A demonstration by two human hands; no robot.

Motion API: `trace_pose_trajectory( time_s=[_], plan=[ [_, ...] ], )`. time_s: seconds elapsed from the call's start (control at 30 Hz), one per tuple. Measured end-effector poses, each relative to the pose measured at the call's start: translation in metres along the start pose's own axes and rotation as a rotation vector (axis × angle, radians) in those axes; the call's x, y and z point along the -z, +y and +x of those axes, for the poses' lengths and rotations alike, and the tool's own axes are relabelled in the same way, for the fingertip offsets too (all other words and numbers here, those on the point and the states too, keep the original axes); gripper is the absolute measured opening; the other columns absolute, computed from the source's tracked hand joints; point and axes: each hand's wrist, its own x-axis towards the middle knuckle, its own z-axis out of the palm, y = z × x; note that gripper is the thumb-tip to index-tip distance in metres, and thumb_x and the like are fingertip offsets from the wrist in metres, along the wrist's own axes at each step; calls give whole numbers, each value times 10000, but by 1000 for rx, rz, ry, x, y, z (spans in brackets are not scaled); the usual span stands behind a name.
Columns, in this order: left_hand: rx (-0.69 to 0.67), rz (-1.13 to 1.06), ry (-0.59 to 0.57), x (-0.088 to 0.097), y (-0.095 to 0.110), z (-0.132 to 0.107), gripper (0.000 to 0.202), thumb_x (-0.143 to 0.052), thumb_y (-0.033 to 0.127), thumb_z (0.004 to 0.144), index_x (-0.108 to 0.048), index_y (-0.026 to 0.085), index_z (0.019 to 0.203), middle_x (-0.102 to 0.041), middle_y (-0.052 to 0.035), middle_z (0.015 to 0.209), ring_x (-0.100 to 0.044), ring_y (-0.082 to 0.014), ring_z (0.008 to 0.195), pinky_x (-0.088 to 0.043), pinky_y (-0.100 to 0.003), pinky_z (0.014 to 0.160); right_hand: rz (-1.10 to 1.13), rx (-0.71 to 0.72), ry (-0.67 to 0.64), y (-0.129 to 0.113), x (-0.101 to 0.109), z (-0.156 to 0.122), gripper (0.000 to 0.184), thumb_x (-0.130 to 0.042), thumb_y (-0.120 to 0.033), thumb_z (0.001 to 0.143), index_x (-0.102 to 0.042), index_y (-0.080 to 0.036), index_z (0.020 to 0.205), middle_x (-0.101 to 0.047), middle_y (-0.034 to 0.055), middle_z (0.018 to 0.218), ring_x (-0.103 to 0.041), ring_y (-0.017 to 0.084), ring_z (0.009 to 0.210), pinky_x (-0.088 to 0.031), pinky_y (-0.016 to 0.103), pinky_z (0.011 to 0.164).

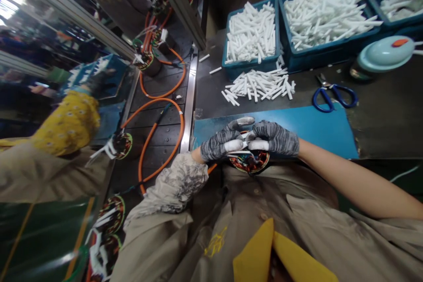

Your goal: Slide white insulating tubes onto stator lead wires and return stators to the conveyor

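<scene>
Both of my hands wear grey gloves with white fingertips and meet over a round wound coil part with copper windings, held at the near edge of a blue mat. My left hand pinches a thin white tube at the coil's top. My right hand is closed on the same tube and the coil's upper rim. A loose pile of white tubes lies on the dark table beyond the mat.
Blue bins of white tubes stand at the back. Blue-handled scissors and a pale teal lidded pot lie right. Left, a conveyor carries coil parts with orange cables; a person's yellow sleeve reaches there.
</scene>
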Motion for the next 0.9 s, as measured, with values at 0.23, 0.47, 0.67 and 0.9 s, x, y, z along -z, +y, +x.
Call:
trace_pose_trajectory(
  time_s=[0.23,0.47,0.67,0.9],
  plan=[
    [-9,318,-33,2,10,4,680,-641,449,951,-393,306,1568,-596,-138,1469,-582,-308,1357,-454,-511,1157,-181,30,-151,0,6,9,299,-623,-440,947,-776,-191,1009,-794,68,977,-718,218,900,-531,354,826],
    [-148,1518,-35,-7,23,8,375,-562,374,1009,-676,243,1341,-514,-135,1561,-410,-350,1501,-110,-671,1277,-661,125,-66,-10,10,-6,351,-579,-469,977,-783,-195,1059,-729,127,999,-660,260,896,-499,424,839],
    [-183,1794,55,-40,27,9,344,-536,381,1022,-722,173,1224,-528,-178,1543,-471,-376,1454,-270,-730,1206,-81,-4,45,13,27,-31,269,-658,-455,946,-768,-216,1000,-715,61,993,-683,211,939,-549,380,903],
    [-256,1639,72,-39,12,56,324,-551,407,1017,-717,188,1189,-472,-155,1593,-474,-336,1463,-210,-676,1262,25,-130,219,27,8,-31,313,-609,-513,955,-714,-220,984,-728,45,979,-674,214,924,-552,409,909]
  ],
)
